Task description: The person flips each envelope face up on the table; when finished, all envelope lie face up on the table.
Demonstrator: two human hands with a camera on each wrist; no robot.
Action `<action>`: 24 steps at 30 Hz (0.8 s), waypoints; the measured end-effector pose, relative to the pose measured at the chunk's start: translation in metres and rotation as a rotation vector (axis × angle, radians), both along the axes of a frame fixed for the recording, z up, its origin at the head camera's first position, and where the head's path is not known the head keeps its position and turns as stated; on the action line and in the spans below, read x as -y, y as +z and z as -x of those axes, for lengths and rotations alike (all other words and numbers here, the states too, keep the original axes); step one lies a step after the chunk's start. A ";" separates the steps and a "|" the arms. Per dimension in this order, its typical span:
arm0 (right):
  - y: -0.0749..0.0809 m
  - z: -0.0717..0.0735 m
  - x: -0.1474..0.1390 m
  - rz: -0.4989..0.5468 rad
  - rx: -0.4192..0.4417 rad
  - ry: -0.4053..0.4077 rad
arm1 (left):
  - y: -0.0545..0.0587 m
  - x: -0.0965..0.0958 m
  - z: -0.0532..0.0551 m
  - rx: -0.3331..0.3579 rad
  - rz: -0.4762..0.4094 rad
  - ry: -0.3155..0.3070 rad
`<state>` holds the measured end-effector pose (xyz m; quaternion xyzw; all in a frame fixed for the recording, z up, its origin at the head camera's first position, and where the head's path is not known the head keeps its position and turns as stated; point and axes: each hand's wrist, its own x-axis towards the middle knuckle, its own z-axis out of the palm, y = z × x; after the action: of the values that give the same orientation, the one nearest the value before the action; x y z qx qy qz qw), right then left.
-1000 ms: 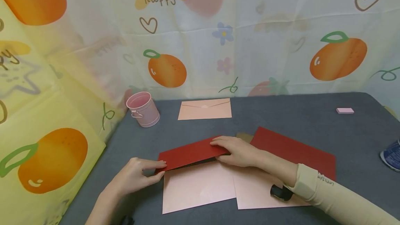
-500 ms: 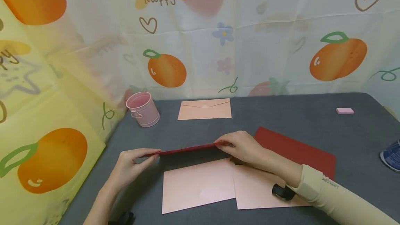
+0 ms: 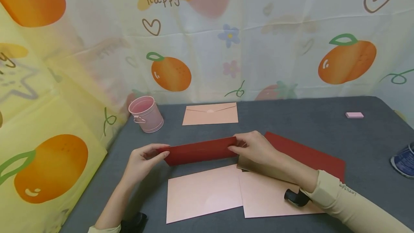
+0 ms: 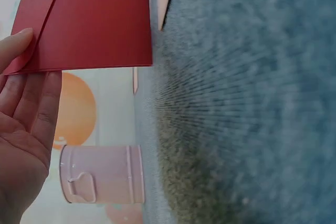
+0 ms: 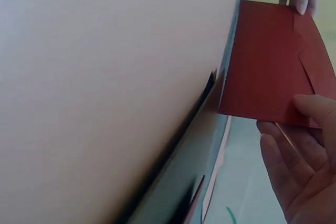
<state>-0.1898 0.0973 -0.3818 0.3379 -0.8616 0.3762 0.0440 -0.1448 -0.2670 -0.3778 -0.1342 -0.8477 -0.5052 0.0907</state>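
A red envelope [image 3: 200, 151] is held up above the table between both hands, tilted so its broad side faces me. My left hand [image 3: 139, 163] pinches its left end, thumb on the near side and fingers behind. At the right end my right hand [image 3: 257, 148] pinches it the same way. Both wrist views show a flap on the red envelope [image 4: 105, 22], along the edge where the thumbs press. Below it lie two pale pink envelopes [image 3: 203, 194], side by side. A brownish-gold envelope [image 3: 263, 170] lies under my right hand and forearm, partly hidden.
Another red envelope [image 3: 308, 155] lies at the right, partly behind the right forearm. At the back lie a small pink envelope [image 3: 211, 117] and a pink metal bucket [image 3: 148, 116]. A small pink block [image 3: 354, 115] and a dark blue object [image 3: 404, 161] are at the right.
Both hands have raised the red envelope off the left pink envelope and tipped it, so its other broad side now faces the camera. The brownish-gold envelope shows more.
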 end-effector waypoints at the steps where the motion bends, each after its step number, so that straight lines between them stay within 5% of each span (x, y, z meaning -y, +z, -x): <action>1: 0.000 0.000 0.000 0.000 0.005 0.002 | -0.001 0.000 0.000 0.012 0.000 0.000; 13: -0.008 0.002 -0.005 -0.071 0.059 0.012 | -0.010 0.009 0.004 0.181 0.142 0.021; 24: -0.012 0.006 -0.003 -0.092 0.100 -0.002 | -0.014 0.010 0.007 0.231 0.184 0.004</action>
<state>-0.1956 0.1005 -0.3937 0.3196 -0.8793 0.3528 -0.0144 -0.1517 -0.2772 -0.3914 -0.0809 -0.8954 -0.4374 -0.0191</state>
